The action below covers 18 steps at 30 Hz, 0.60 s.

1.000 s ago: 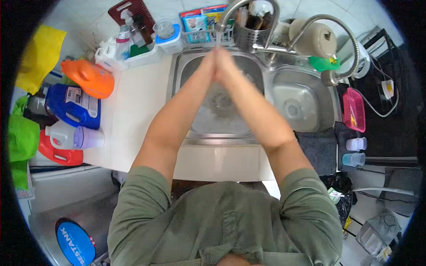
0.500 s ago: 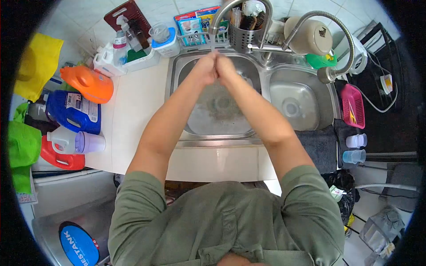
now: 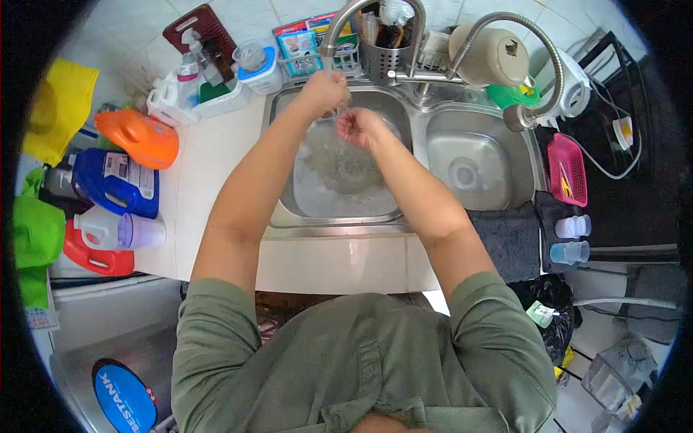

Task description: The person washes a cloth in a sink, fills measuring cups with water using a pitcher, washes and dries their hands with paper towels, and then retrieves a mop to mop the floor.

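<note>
Faucet spout (image 3: 328, 47) stands above the rear of the left basin (image 3: 336, 208), its water stream (image 3: 328, 65) meeting my left hand (image 3: 325, 91), whose fingers are folded in to a degree I cannot tell, with no item visible in it, while my right hand (image 3: 359, 128), just below and apart, is loosely cupped and empty. I judge the step in hand to be rinsing; the next move calls for raising the right hand into the stream, clear of the spout. Lower left, a blue oval label (image 3: 124, 397) reads BESTANK; print on the packets (image 3: 299, 49) is too small to read.
</note>
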Motion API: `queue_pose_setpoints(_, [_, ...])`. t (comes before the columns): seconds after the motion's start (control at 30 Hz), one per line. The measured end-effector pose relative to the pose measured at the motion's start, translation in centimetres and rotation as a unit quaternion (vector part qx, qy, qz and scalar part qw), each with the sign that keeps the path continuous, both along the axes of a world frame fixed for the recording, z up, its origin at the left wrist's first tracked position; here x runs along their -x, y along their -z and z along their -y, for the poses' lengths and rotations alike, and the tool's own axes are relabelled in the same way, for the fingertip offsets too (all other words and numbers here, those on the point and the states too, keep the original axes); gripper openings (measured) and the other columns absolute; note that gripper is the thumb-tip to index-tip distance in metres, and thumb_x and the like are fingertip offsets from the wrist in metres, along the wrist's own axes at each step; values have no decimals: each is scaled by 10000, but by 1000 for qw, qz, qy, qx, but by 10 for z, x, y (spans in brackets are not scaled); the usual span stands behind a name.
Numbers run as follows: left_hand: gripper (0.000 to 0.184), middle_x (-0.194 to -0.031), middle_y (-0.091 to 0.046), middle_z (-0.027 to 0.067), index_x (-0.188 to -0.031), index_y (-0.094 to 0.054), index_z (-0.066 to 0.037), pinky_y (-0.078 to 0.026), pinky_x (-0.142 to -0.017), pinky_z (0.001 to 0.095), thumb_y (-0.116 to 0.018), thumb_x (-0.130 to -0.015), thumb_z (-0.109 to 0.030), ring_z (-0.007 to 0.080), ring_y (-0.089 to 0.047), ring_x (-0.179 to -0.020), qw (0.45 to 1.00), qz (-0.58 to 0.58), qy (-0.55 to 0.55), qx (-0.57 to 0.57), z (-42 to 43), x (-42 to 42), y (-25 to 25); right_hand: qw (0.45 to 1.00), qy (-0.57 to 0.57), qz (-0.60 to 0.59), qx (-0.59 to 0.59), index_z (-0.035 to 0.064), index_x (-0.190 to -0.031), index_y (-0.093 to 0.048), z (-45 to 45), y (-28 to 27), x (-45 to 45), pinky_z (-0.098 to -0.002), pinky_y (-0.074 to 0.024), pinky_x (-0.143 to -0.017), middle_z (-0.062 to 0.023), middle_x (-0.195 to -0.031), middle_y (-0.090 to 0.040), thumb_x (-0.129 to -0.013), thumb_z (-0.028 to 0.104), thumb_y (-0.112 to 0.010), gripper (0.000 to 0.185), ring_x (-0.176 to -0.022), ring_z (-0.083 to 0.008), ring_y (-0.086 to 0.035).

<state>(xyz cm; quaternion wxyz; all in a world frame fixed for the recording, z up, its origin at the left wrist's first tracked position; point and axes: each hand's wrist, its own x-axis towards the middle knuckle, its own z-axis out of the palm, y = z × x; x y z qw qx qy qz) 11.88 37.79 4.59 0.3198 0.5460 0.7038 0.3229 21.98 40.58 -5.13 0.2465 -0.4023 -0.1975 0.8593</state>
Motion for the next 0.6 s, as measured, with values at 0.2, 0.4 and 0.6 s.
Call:
queue_pose_setpoints(0.2, [357, -1009, -591, 45, -1064, -588, -102, -392, -740, 270, -574, -772, -307, 106, -515, -833, 982, 72, 119, 125, 17, 11, -58, 997, 5, -59, 51, 14, -731, -483, 0, -11, 34, -325, -485, -540, -77, -603, -501, -868, 162, -373, 230, -566, -198, -522])
queue_pose_setpoints(0.4, [375, -984, -583, 91, -1038, -573, -35, -409, -792, 322, -560, -798, -323, 191, -539, -858, 992, 97, -44, -63, 0, 35, -21, 963, -66, -240, 101, -22, -741, -515, -13, -65, 21, -329, -499, -594, -99, -629, -530, -833, 109, -416, 188, -628, -237, -543])
queue_pose_setpoints(0.6, [421, -1157, -465, 157, -1148, -448, -11, -372, -899, 456, -504, -831, -283, 344, -457, -1033, 845, 497, -160, 117, -7, 3, 2, 988, 34, -110, -105, -101, -823, -529, -66, -151, -64, -422, -466, -820, -216, -826, -588, -853, 101, -374, 256, -824, -313, -577])
